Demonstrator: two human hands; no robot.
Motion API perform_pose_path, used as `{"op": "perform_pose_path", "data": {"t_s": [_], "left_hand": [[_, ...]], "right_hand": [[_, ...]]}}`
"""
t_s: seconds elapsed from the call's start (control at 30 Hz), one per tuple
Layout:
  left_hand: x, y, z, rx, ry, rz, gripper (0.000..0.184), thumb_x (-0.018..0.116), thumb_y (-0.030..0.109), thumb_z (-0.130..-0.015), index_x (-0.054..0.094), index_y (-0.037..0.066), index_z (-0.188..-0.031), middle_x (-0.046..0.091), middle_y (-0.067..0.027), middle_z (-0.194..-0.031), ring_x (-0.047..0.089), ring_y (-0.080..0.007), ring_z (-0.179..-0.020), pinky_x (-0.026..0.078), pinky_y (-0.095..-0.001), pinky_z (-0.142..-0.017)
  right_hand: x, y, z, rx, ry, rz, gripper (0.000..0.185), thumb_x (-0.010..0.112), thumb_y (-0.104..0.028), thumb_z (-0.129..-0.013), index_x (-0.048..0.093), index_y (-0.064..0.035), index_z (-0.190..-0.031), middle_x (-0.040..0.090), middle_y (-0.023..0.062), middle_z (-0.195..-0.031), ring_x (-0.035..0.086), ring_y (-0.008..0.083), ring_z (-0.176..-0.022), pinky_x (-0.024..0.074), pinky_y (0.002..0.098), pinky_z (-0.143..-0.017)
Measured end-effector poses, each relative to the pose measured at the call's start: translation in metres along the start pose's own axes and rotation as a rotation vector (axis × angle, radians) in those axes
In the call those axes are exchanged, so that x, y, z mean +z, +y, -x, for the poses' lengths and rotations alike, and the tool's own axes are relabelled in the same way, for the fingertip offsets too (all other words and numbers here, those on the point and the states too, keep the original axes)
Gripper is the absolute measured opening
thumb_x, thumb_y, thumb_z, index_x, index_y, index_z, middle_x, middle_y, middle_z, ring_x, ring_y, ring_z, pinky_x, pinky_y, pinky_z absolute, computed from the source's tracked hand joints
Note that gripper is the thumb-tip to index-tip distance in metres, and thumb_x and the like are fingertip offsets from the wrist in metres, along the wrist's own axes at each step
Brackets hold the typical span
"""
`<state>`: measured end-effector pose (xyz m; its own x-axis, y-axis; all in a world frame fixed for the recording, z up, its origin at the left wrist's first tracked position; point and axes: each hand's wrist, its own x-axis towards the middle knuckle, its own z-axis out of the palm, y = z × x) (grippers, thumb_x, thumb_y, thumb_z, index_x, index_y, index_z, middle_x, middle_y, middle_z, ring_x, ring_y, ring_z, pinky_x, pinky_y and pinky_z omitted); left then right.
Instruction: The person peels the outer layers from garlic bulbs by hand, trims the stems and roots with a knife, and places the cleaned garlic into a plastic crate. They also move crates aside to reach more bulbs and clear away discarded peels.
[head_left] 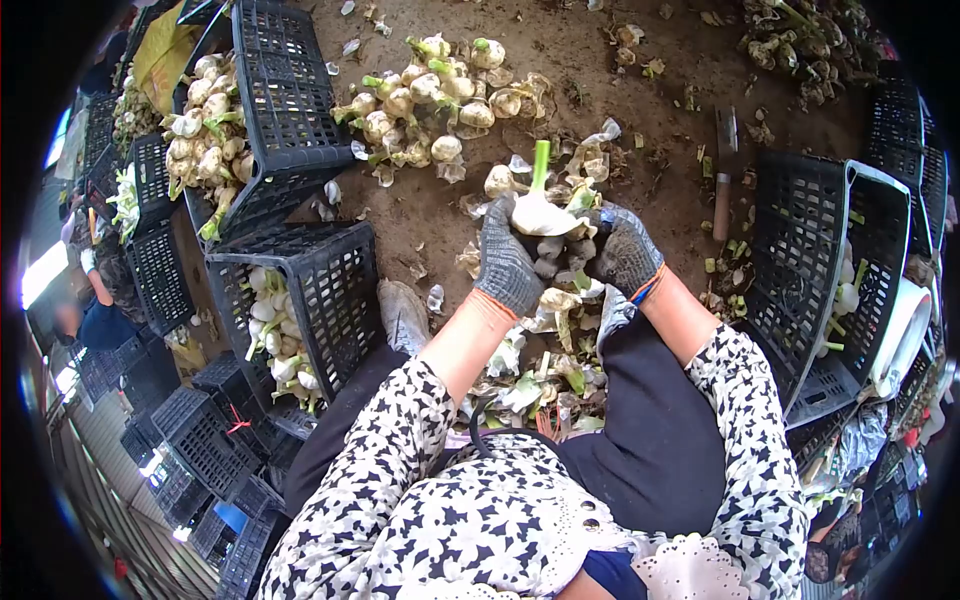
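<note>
A white garlic bulb (545,214) with a short green stem pointing up is between my two gloved hands. My left hand (508,264), in a dark grey knit glove, is closed on the bulb's left side. On the other side my right hand (632,256), gloved the same way, has its fingers curled in against the bulb and its loose outer skin. The fingertips of both hands meet under the bulb and are partly hidden. Just beyond lies a pile of dirtier, untrimmed garlic bulbs (440,95) on the ground. Loose peelings (535,375) lie below my hands.
A knife (723,190) with a wooden handle lies on the dirt to the right. Black crates (335,290) holding garlic stand at left, another crate (800,265) at right. More garlic (800,45) is heaped at the far right. A person (100,320) sits at far left.
</note>
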<state>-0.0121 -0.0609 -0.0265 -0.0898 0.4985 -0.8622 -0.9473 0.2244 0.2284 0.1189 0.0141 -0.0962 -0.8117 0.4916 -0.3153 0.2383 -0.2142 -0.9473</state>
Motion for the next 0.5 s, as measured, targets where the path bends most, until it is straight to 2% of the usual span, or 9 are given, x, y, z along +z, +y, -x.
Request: {"op": "perform_pose_path", "data": {"t_s": [0.07, 0.17, 0.23, 0.27, 0.3, 0.37, 0.4, 0.47, 0.5], "left_hand": [[0.015, -0.001, 0.002, 0.036, -0.131, 0.262, 0.052, 0.039, 0.053, -0.076, 0.049, 0.007, -0.097, 0.057, -0.0137, -0.084, 0.057, -0.0253, -0.070, 0.048, -0.0392, -0.055], [0.003, -0.001, -0.013, 0.100, -0.087, 0.345, 0.052, 0.039, 0.054, -0.075, 0.049, 0.008, -0.097, 0.057, -0.0130, -0.084, 0.057, -0.0281, -0.070, 0.048, -0.0431, -0.060], [-0.008, -0.002, -0.016, 0.070, -0.316, 0.226, 0.054, 0.043, 0.057, -0.074, 0.050, 0.008, -0.096, 0.057, -0.0112, -0.084, 0.057, -0.0258, -0.068, 0.048, -0.0382, -0.059], [0.004, 0.001, -0.005, 0.196, -0.123, 0.091, 0.054, 0.047, 0.056, -0.073, 0.049, 0.008, -0.096, 0.057, -0.0096, -0.082, 0.057, -0.0230, -0.065, 0.048, -0.0342, -0.056], [0.011, 0.002, 0.002, 0.321, 0.071, -0.045, 0.054, 0.051, 0.056, -0.072, 0.049, 0.007, -0.095, 0.057, -0.0080, -0.081, 0.056, -0.0201, -0.063, 0.047, -0.0301, -0.053], [0.001, 0.008, 0.003, 0.638, 0.017, -0.586, 0.044, 0.063, 0.043, -0.070, 0.052, 0.006, -0.090, 0.056, -0.0020, -0.071, 0.053, -0.0101, -0.060, 0.045, -0.0215, -0.052], [-0.002, 0.008, 0.002, 0.638, 0.013, -0.585, 0.044, 0.063, 0.043, -0.070, 0.052, 0.006, -0.090, 0.056, -0.0020, -0.071, 0.053, -0.0101, -0.060, 0.045, -0.0215, -0.052], [0.002, 0.009, 0.013, 0.854, 0.164, -1.581, 0.046, 0.066, 0.037, -0.068, 0.048, 0.004, -0.094, 0.056, -0.0044, -0.078, 0.056, -0.0157, -0.069, 0.046, -0.0271, -0.061], [0.002, 0.005, 0.014, 0.854, 0.163, -1.584, 0.046, 0.066, 0.037, -0.068, 0.048, 0.004, -0.094, 0.056, -0.0044, -0.078, 0.056, -0.0157, -0.069, 0.046, -0.0271, -0.061]], "right_hand": [[-0.003, -0.014, 0.003, 0.019, -0.052, 0.181, 0.016, 0.050, -0.015, -0.071, 0.057, -0.0068, -0.083, 0.060, 0.0075, -0.082, 0.056, 0.0227, -0.077, 0.0457, 0.0317, -0.066], [-0.003, -0.020, 0.002, 0.293, -0.078, -0.370, 0.014, 0.049, -0.019, -0.074, 0.056, -0.0073, -0.077, 0.059, 0.0067, -0.082, 0.056, 0.0237, -0.076, 0.0455, 0.0334, -0.069], [0.010, -0.072, 0.000, 0.607, 0.245, -1.368, 0.012, 0.043, -0.016, -0.079, 0.052, -0.0084, -0.082, 0.052, 0.0051, -0.064, 0.051, 0.0212, -0.057, 0.0453, 0.0363, -0.058], [0.015, -0.084, -0.009, 0.671, 0.545, -1.317, 0.011, 0.043, -0.018, -0.081, 0.050, -0.0100, -0.078, 0.048, 0.0026, -0.058, 0.049, 0.0184, -0.053, 0.0440, 0.0325, -0.053], [0.008, -0.072, -0.012, 0.666, 0.543, -1.317, 0.011, 0.043, -0.018, -0.081, 0.050, -0.0100, -0.078, 0.048, 0.0026, -0.058, 0.049, 0.0184, -0.053, 0.0440, 0.0325, -0.053], [-0.007, -0.061, -0.016, 0.587, 0.291, -1.124, 0.012, 0.047, -0.019, -0.081, 0.051, -0.0082, -0.084, 0.051, 0.0022, -0.064, 0.051, 0.0156, -0.058, 0.0449, 0.0281, -0.056], [-0.003, -0.056, -0.010, 0.450, 0.284, -0.914, 0.015, 0.050, -0.015, -0.079, 0.052, -0.0050, -0.090, 0.054, 0.0032, -0.069, 0.053, 0.0142, -0.060, 0.0458, 0.0264, -0.058], [0.010, -0.075, -0.006, 0.302, 0.286, -0.727, 0.015, 0.053, -0.008, -0.077, 0.055, -0.0012, -0.091, 0.057, 0.0040, -0.073, 0.054, 0.0118, -0.062, 0.0460, 0.0239, -0.059], [0.011, -0.074, -0.008, 0.281, 0.296, -0.752, 0.012, 0.053, -0.006, -0.077, 0.056, -0.0006, -0.086, 0.057, 0.0038, -0.074, 0.053, 0.0108, -0.061, 0.0453, 0.0230, -0.058]]}}
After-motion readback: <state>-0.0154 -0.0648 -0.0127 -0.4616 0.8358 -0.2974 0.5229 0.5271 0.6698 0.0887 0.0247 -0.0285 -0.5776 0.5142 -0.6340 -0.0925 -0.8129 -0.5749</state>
